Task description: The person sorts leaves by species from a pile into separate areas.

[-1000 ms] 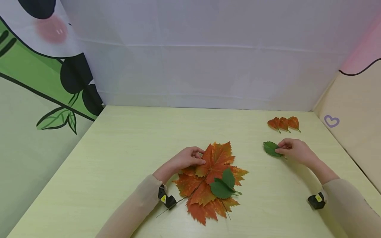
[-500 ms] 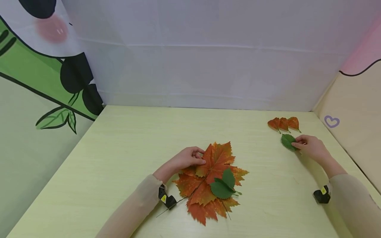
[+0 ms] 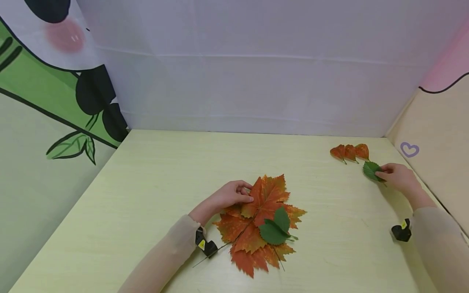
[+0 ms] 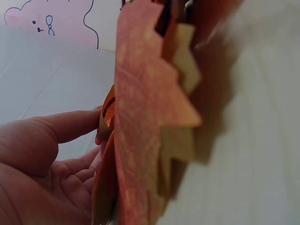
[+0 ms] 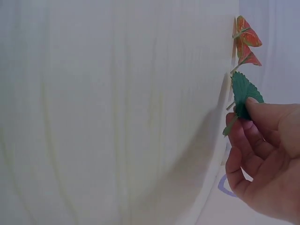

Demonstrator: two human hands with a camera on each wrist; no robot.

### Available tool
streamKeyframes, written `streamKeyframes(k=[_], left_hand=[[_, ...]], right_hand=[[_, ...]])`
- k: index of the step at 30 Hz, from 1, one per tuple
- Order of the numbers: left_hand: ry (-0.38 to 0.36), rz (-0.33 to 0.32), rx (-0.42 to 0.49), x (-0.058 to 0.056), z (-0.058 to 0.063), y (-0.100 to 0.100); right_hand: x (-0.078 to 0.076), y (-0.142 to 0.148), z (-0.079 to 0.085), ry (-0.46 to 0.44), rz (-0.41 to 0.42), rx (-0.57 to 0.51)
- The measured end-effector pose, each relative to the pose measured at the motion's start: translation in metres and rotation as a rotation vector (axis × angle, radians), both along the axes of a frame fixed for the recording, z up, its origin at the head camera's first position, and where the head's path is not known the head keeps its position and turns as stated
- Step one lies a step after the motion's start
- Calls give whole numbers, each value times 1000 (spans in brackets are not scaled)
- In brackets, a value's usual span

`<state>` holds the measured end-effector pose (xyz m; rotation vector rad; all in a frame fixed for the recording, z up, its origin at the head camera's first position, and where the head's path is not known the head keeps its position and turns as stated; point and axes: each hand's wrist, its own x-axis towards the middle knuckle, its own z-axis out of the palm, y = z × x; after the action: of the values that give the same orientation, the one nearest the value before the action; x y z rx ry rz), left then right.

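Observation:
Between thumb and fingers my right hand (image 3: 401, 179) pinches a small green leaf (image 3: 371, 171) with a serrated edge, just in front of a row of orange leaves (image 3: 349, 152). In the right wrist view the leaf's stem (image 5: 229, 125) hangs below the fingers. My left hand (image 3: 231, 194) grips the left edge of a bunch of orange maple leaves (image 3: 266, 195), its thumb on top and the other fingers curled. On that bunch lie two more green leaves (image 3: 272, 232). The left wrist view shows a maple leaf (image 4: 140, 103) edge-on, covering part of the fingers.
The pale wooden table (image 3: 157, 162) meets a white cloth wall (image 3: 256, 89) at the back. Printed panels stand on both sides, the right one with a purple heart (image 3: 409, 149). Thin dark stems (image 3: 212, 254) stick out from the bunch toward the front.
My right hand has carried the green leaf right and away from me, from left of the orange row's front to its right end. The left hand and the bunch have stayed still.

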<state>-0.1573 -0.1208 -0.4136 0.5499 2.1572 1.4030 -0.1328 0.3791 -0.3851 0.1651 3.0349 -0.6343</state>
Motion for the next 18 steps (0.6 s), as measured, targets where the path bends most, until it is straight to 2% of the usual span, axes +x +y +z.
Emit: streamKeyframes(k=[10,18], left_hand=[[12,0,-10,0,-1,0],[17,-7,-15,-1,0,1]], right_hand=[[4,9,1,-61,-26,-35],[6,5,2,-51,-22,-40]])
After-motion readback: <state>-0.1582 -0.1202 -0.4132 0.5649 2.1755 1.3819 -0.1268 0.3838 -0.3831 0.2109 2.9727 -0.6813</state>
